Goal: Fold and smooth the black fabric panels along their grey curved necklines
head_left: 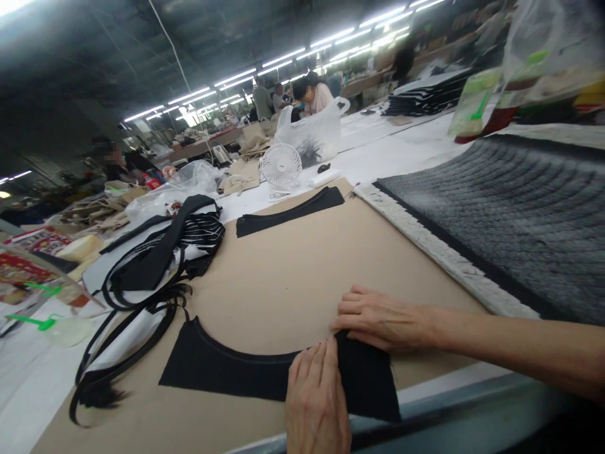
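Note:
A black fabric piece (236, 372) with a deep curved upper edge lies flat on brown paper (265, 290). Along that curve runs a narrow raised or folded strip. My left hand (317, 394) rests on the piece right of its middle, fingers stretched out and pressed down near the curved edge. Just right of it, my right hand (378, 318) has its fingers bent at the fabric's upper right corner, with the thumb side against the cloth. Its fingertips are partly hidden. A second, similar black piece (290, 211) lies farther back on the paper.
Black strips and cut fabric (165, 252) are heaped at left. To the right, a pale ridged bar (439, 265) borders dark grey quilted material (515, 208). A small white fan (280, 165) and a plastic bag (314, 135) stand behind. Several people are in the background.

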Demonstrator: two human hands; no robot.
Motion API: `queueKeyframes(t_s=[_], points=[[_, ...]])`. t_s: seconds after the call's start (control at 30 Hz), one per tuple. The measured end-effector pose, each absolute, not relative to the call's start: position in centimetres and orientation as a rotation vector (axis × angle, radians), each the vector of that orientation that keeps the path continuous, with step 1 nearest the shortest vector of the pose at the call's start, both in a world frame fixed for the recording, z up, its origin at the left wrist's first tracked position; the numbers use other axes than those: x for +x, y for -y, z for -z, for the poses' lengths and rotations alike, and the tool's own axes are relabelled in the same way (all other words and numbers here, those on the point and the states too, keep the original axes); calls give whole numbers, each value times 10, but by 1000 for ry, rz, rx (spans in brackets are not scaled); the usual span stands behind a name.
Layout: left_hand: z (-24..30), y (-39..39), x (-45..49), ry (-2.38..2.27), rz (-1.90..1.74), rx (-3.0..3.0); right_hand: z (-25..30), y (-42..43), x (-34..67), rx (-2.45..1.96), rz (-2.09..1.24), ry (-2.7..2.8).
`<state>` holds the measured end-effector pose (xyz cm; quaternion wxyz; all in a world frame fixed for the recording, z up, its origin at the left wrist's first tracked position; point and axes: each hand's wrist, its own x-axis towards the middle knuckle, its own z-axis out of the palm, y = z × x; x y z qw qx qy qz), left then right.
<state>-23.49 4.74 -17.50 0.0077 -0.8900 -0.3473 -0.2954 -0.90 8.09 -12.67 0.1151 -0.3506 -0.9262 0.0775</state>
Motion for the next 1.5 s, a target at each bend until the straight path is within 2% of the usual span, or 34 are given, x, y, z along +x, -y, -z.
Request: queueKeyframes(t_s=[0.33, 0.77, 1.5], points=[[141, -70, -201, 1538, 688, -3057, 121, -86, -1, -1192, -321, 2652], [150, -61, -198, 1391, 503, -3137, 128, -82, 11, -932, -9, 2776], [165, -62, -198, 1142, 569, -2980, 136, -72, 29, -888, 156, 2779]])
